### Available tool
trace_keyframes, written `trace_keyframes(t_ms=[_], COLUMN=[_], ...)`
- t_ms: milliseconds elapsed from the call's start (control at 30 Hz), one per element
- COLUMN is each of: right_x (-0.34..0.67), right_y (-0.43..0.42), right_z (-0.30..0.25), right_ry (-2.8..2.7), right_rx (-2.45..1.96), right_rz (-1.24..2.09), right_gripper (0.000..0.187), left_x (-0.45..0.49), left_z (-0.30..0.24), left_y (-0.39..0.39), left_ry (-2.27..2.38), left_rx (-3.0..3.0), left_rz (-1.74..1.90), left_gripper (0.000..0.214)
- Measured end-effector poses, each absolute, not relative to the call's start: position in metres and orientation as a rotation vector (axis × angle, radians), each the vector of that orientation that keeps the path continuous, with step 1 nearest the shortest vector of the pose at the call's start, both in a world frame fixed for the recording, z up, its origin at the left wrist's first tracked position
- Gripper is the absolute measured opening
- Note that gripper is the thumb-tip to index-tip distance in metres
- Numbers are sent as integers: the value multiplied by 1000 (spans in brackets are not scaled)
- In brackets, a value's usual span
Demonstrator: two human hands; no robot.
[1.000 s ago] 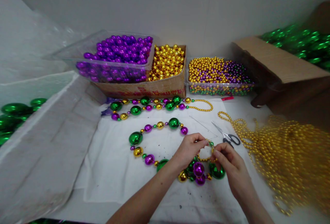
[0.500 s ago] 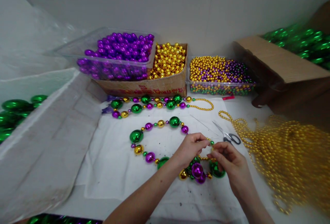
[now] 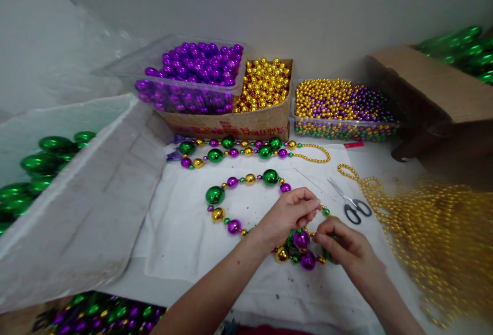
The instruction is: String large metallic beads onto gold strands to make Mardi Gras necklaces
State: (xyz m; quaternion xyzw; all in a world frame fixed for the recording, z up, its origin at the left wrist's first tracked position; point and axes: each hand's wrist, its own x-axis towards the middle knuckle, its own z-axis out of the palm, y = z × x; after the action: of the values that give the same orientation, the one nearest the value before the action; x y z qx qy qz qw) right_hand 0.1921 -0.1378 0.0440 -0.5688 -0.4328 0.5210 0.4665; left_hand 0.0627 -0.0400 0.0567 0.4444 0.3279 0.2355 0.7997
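Observation:
A bead necklace [image 3: 214,195] of green, purple and gold balls lies in a loop on the white cloth. My left hand [image 3: 295,209] is closed in a pinch at the loop's right side, by a small green bead [image 3: 326,212]. Just right of it, my right hand [image 3: 346,245] has thumb and forefinger pinched together by the strand; the bit between them is too small to make out. Below my fingers hang or lie purple beads [image 3: 308,260] and a gold bead [image 3: 282,254]. A large green bead is partly hidden behind my right hand.
Scissors [image 3: 352,206] and a needle [image 3: 314,183] lie beyond my hands. Behind are a second necklace [image 3: 215,155], a purple-bead tub [image 3: 192,88], a gold-bead carton [image 3: 223,125] and a mixed-bead tray [image 3: 346,124]. Gold bead chains [image 3: 435,232] heap at right; a white box [image 3: 84,201] stands left.
The view has shifted, so everything sits a little further right. My hands have drawn slightly apart, the right one now lower than the small green bead.

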Motion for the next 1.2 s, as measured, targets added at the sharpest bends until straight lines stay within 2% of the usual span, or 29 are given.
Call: trace_keyframes(t_ms=[167, 233, 367, 433, 567, 800, 1033, 1200], right_x=[197, 198, 197, 194, 192, 198, 200, 204], right_y=[-138, -139, -140, -139, -138, -136, -138, -138], right_z=[64, 66, 65, 63, 59, 50, 47, 48], right_ry=[-1038, -1046, -1363, -1516, -1559, -1257, -1245, -1307], right_rx=[-1371, -1411, -1517, -1551, -1560, -1611, -1712, -1720], right_rz=[1374, 1201, 616, 538, 692, 875, 828, 916], right_gripper=[26, 22, 14, 16, 20, 20, 15, 17], left_x=[63, 62, 61, 62, 61, 55, 40, 36], left_z=[58, 53, 45, 47, 54, 54, 54, 56], left_y=[-41, -43, -53, -58, -62, -59, -49, -46], left_ry=[774, 837, 805, 780, 790, 750, 728, 686], left_rx=[1111, 1198, 1323, 1309, 1231, 1204, 1532, 1453], left_rz=[584, 583, 464, 461, 454, 379, 337, 332], left_gripper=[20, 17, 11, 10, 12, 12, 9, 12])
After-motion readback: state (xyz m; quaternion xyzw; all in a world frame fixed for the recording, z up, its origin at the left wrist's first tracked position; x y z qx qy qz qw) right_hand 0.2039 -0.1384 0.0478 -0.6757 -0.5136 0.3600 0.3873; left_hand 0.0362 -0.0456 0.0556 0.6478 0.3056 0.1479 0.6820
